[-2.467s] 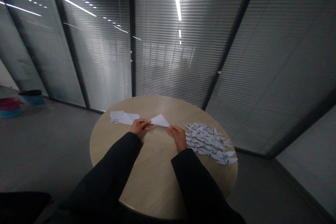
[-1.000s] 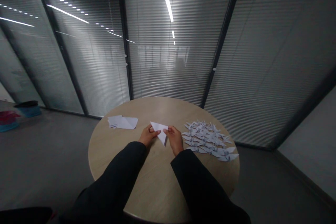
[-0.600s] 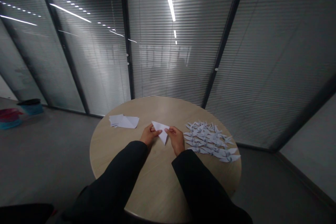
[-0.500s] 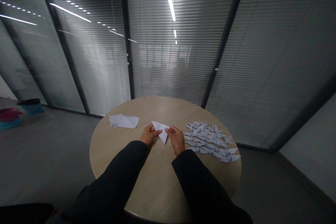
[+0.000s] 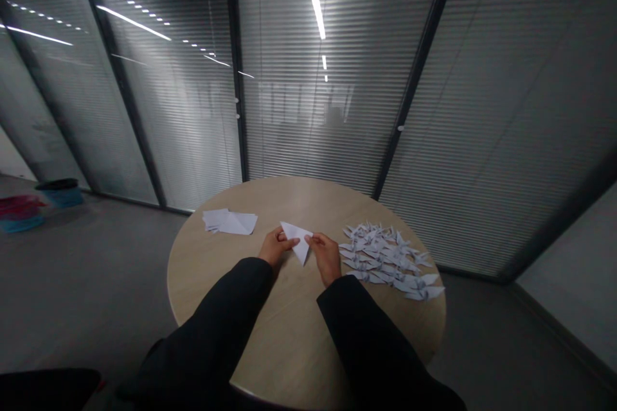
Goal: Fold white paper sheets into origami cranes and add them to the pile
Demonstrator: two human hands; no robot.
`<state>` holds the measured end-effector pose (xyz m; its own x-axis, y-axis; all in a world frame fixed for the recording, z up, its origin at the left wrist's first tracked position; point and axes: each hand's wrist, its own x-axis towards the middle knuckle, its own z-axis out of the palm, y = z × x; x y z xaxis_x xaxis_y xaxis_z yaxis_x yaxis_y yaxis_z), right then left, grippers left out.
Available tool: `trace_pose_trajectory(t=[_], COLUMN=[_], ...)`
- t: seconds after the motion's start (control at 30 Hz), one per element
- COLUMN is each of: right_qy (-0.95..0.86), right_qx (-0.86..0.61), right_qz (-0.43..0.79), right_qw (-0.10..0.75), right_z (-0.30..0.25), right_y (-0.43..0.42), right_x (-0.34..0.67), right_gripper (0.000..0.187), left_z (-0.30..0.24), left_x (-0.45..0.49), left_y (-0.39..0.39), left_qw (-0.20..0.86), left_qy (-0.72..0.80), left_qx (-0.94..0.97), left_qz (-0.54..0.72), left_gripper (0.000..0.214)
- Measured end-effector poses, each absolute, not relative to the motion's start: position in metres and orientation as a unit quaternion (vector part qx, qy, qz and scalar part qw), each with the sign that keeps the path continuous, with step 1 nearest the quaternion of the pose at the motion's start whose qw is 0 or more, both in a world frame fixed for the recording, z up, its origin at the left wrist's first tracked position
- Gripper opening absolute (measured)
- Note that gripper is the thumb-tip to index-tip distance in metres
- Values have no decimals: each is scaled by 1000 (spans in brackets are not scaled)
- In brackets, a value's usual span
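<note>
Between my hands is a white sheet of paper (image 5: 299,245) folded into a triangle, one point facing me. My left hand (image 5: 276,247) pinches its left side, thumb on top and fingers partly hidden beneath. My right hand (image 5: 326,255) grips the right corner the same way. Just right of that hand lie many folded paper cranes (image 5: 380,253), packed in rough rows. To the left, a small stack of white paper sheets (image 5: 238,223) is fanned out.
All of this is on a round wooden table (image 5: 202,289). A glass partition with blinds (image 5: 313,141) stands right behind it. On the floor at far left are a black-topped blue bin (image 5: 62,194) and a red-topped one (image 5: 22,213).
The view has shifted slightly, so everything appears a little further right. Both hands keep the same hold on the folded paper.
</note>
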<state>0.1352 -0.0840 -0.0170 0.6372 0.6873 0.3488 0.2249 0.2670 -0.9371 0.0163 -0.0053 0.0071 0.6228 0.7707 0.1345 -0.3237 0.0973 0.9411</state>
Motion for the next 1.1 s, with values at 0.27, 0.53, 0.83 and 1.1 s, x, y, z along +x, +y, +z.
trace_pose_trajectory(t=[0.27,0.53,0.83,1.1], right_qy=[-373,-381,-391,-396], right_qx=[-565,-577,-592,-595], right_qz=[196,188,156,162], right_qw=[710,697,687,681], right_z=[-11,-12,-14,-14], right_y=[-87,-86,-86,-85], right_x=[131,132,135,134], right_gripper=[23,28,28,24], left_z=[7,7,9,2], left_x=[16,16,17,16], left_y=[-4,-4,-5,6], left_qw=[715,714,715,710], left_qy=[200,206,211,234], left_qx=[548,545,546,506], left_qz=[386,388,384,430], left_gripper=[50,49,49,38])
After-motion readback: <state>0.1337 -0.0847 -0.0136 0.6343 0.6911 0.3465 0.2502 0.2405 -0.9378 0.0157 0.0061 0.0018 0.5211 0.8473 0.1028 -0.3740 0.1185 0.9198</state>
